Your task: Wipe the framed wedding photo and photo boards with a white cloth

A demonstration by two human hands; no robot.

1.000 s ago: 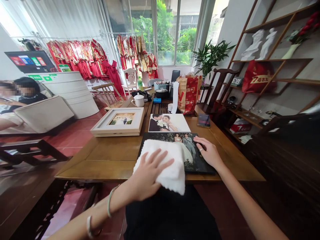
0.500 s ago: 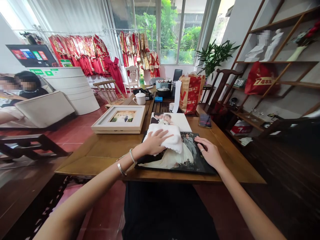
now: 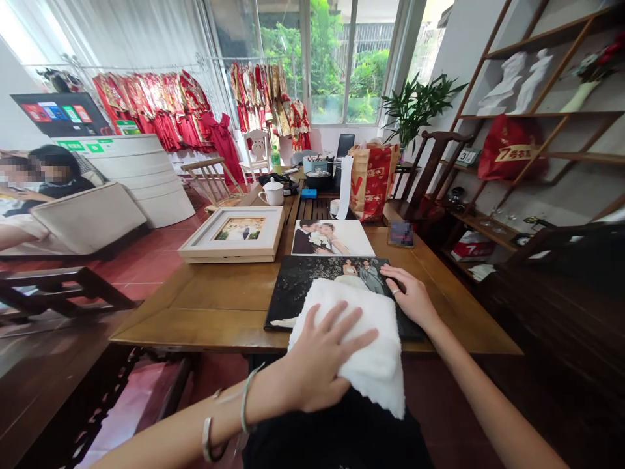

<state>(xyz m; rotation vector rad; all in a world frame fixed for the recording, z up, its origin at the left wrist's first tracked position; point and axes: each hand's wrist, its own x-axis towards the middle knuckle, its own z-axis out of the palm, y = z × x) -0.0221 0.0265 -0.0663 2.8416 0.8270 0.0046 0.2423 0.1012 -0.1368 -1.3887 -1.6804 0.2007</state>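
My left hand (image 3: 325, 355) lies with spread fingers on top of a white cloth (image 3: 375, 326). The cloth covers part of a dark-backed wedding photo panel (image 3: 297, 286) and hangs over its near edge. At the panel's right side rests my right hand (image 3: 413, 299), fingers stretched out on its edge, with a ring on one finger. Parts of the panel's couple show above the cloth. Just behind it, a second, lighter photo panel (image 3: 359, 241) lies flat on the table.
On the wooden table (image 3: 209, 312) are a pale box frame (image 3: 195, 254), a white lidded mug (image 3: 272, 192), a phone (image 3: 400, 234) and a red-and-brown paper bag (image 3: 374, 182). A chair (image 3: 424, 176) stands at right; people sit on a sofa (image 3: 92, 215) at left.
My left hand has drawn the cloth toward me, to the panel's near edge and over it. More of the panel's top and the lighter photo now shows. My right hand stays in place.
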